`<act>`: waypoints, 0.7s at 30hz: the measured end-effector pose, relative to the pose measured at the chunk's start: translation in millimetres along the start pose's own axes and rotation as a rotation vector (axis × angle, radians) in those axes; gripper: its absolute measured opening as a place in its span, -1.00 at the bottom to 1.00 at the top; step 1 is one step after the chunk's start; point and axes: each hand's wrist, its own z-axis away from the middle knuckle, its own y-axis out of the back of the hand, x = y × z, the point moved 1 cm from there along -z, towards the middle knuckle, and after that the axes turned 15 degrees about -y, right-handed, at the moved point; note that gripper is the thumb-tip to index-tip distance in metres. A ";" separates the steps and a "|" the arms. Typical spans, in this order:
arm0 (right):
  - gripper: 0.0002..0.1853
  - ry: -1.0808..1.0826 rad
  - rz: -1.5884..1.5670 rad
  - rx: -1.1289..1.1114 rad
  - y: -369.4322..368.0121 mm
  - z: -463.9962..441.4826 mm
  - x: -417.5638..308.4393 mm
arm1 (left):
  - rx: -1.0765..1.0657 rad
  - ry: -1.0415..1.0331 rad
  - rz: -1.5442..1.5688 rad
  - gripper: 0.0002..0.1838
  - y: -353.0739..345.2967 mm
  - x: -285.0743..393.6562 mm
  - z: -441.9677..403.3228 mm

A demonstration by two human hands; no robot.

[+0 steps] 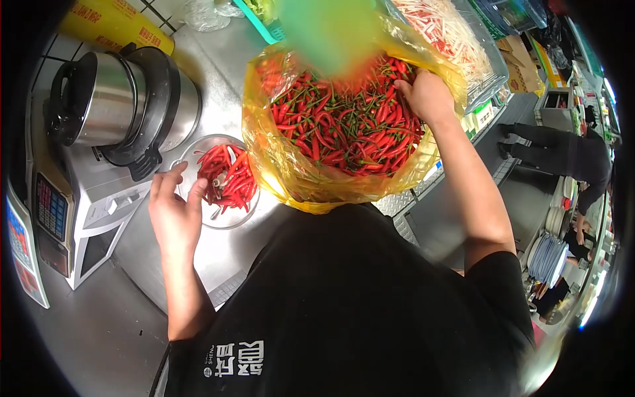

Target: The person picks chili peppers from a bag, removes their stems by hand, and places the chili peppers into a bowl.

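A yellow plastic bag (317, 192) full of red chili peppers (344, 132) with green stems stands in front of me. My right hand (430, 98) reaches over its right side, fingers curled down at the chilies; whatever they grip is hidden. Left of the bag sits a round metal bowl (210, 221) holding stemless red chilies (228, 178). My left hand (175, 205) is at the bowl's left rim, with thumb and fingers apart and nothing held. A blurred green shape (331, 33) close to the camera covers the bag's far edge.
Steel pots with black lids (109, 99) and a digital scale (53, 212) stand at left. A clear tub of red and white shreds (450, 40) is beyond the bag, near a green basket (258, 23). Another person (575, 155) bends in the aisle at right, near stacked plates (549, 258).
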 end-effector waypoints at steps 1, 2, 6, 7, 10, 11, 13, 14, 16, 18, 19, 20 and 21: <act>-0.41 0.003 0.002 -0.002 -1.7 -0.6 -0.2 | 0.059 -0.017 0.044 -0.64 0.0 -2.5 0.5; -0.42 -0.008 0.027 -0.008 -3.2 -1.7 -0.7 | 0.119 -0.033 0.087 -0.67 0.0 -4.2 0.8; -0.46 -0.017 0.033 -0.061 -6.0 -11.3 -2.9 | 0.196 -0.136 0.281 -0.78 -11.5 8.7 2.2; -0.46 -0.016 0.034 -0.059 -5.8 -11.2 -0.4 | 0.181 -0.109 0.324 -0.82 -11.1 20.0 1.2; -0.46 0.005 -0.042 -0.143 -11.3 -17.2 9.9 | 0.231 -0.184 0.505 -0.84 -22.4 35.5 -0.1; -0.49 -0.019 -0.178 -0.207 -15.8 -20.2 14.8 | 0.212 -0.160 0.566 -0.85 -27.1 37.8 1.0; -0.52 -0.041 -0.316 -0.270 -25.8 -20.0 19.2 | 0.197 -0.253 0.580 -0.86 -30.8 52.2 -2.5; -0.59 -0.020 -0.497 -0.337 -32.0 -14.9 20.1 | 0.171 -0.270 0.603 -0.87 -31.2 60.5 -3.8; -0.65 0.003 -0.677 -0.413 -33.7 3.6 17.9 | 0.093 -0.287 0.662 -0.90 -39.2 68.2 -6.0; -0.79 0.043 -0.924 -0.627 -17.0 38.9 1.8 | 0.023 -0.277 0.737 -0.93 -46.9 80.2 -11.1; -0.77 0.087 -1.064 -0.679 -10.9 53.7 -4.4 | 0.022 -0.270 0.731 -0.93 -48.9 87.2 -14.4; -0.77 0.089 -1.066 -0.688 -7.8 63.9 -7.3 | -0.059 -0.183 0.865 -0.91 -50.9 94.3 -17.8; -0.78 0.103 -1.140 -0.727 -5.2 72.3 -9.7 | -0.141 -0.093 0.996 -0.90 -54.4 100.9 -21.1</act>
